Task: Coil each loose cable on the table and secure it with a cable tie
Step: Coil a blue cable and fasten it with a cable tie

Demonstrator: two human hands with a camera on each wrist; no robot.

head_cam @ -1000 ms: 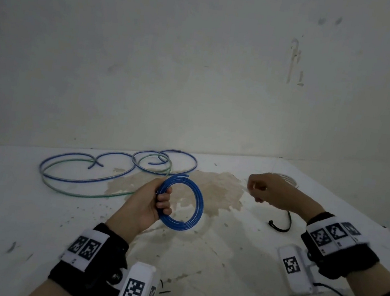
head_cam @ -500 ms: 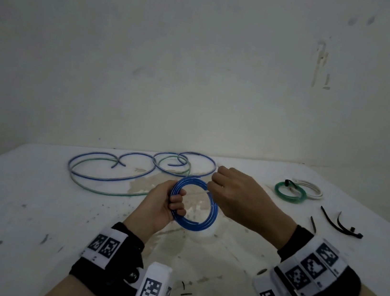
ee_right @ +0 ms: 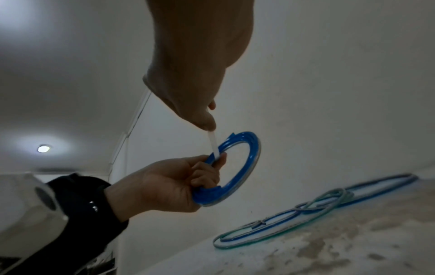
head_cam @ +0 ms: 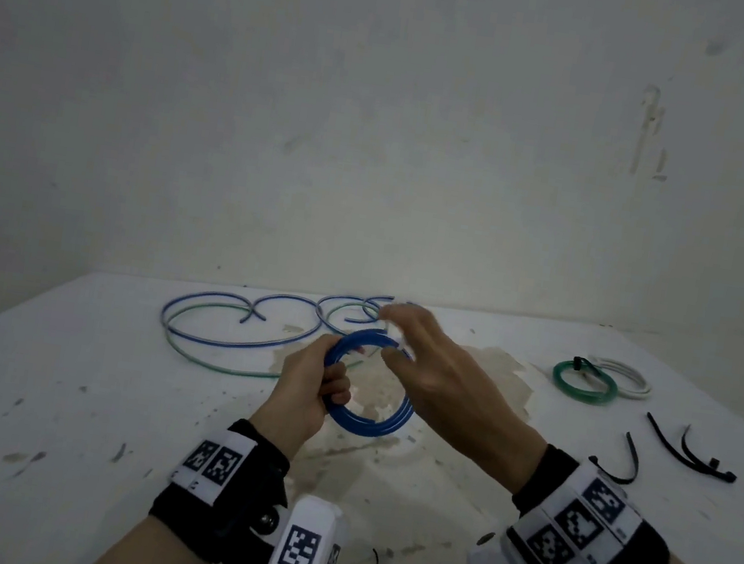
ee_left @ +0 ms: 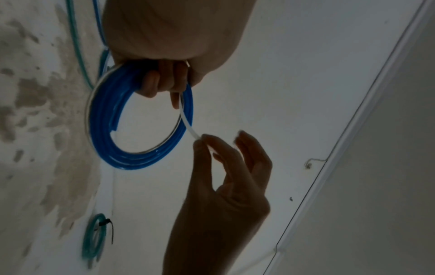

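Note:
My left hand (head_cam: 336,386) holds a coiled blue cable (head_cam: 369,425) upright above the table, fingers curled round its left side. My right hand (head_cam: 393,337) is at the top of the coil and pinches a white cable tie (ee_left: 188,124) between thumb and forefinger. The tie (ee_right: 213,145) runs from that pinch down to the left hand's fingers (ee_right: 212,167) on the coil (ee_right: 244,167). Whether the tie goes round the coil is hidden. Loose blue and green cables (head_cam: 227,343) lie in wide loops at the back left of the table.
A tied green coil (head_cam: 583,383) and a white coil (head_cam: 629,377) lie at the back right. Black cable ties (head_cam: 681,449) lie near the right edge, one more (head_cam: 626,465) close to my right wrist. The white table (head_cam: 59,381) is stained in the middle.
My right hand came over from the right side of the table to the top of the blue coil and now pinches a white tie there. The left hand kept its grip.

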